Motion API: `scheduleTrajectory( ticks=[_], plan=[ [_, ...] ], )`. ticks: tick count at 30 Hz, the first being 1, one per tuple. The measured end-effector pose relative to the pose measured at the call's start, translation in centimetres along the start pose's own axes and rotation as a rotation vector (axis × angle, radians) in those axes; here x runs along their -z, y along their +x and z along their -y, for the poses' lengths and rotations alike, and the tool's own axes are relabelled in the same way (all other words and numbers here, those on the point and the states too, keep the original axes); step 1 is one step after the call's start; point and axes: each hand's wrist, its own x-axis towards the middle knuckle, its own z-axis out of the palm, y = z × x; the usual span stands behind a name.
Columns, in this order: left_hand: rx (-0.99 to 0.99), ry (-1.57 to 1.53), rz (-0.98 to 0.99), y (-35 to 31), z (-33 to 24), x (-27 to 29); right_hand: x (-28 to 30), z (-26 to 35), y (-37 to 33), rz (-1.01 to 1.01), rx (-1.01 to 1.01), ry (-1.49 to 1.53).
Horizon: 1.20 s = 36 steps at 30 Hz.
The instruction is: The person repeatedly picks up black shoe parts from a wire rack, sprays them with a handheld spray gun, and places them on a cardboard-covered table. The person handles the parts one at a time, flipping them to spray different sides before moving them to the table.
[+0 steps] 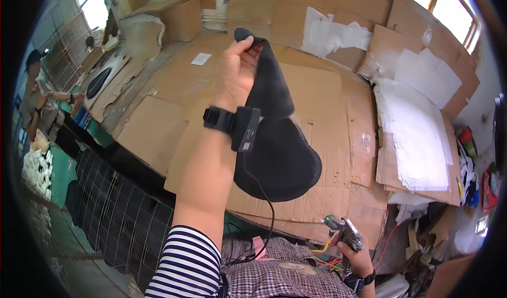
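My left hand (240, 68) is raised over the cardboard-covered table, fingers closed on the narrow tip of a black, saddle-shaped sheet (272, 84). It hangs down in a tapering flap. Below, a wide rounded black part (282, 163) lies flat on the cardboard; whether it joins the hanging flap I cannot tell. Low at the right, my right hand (356, 258) is wrapped round a metal spray gun (346, 232), with a yellow hose near its base. A black device (245, 129) with a cable is strapped to my left wrist.
Cardboard sheets (322, 92) cover the table and line the wall behind. A white-topped cardboard stack (409, 134) stands at the right. Wire racks (127, 203) lie at the lower left. Another person (42, 97) stands at far left, near a black oval piece (99, 82).
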Motion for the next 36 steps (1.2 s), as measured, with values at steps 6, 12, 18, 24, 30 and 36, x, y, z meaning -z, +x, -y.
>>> scheduleTrajectory(
  ticks=[6,12,18,24,30,36],
  plan=[
    [-0.279,0.223,-0.164,-10.9,-6.5,3.1,-1.7,-1.3,2.4,0.155,0.02,0.027],
    [-0.478,0.244,-0.386,-25.9,-12.2,9.1,-4.7,-0.9,4.9,0.407,0.011,-0.012],
    [-0.686,0.299,-0.589,-40.3,-15.1,9.9,-9.8,1.0,5.7,0.613,-0.006,-0.11],
    [-0.94,0.419,-0.821,-55.9,-15.9,9.0,-15.0,2.0,6.1,0.859,0.034,-0.275],
    [-1.218,0.451,-0.989,-71.3,-12.0,10.5,-19.6,2.8,4.6,0.989,0.064,-0.426],
    [-1.361,0.04,-1.511,-89.2,1.9,19.9,-20.9,3.4,3.6,1.062,0.026,-0.524]
  ],
)
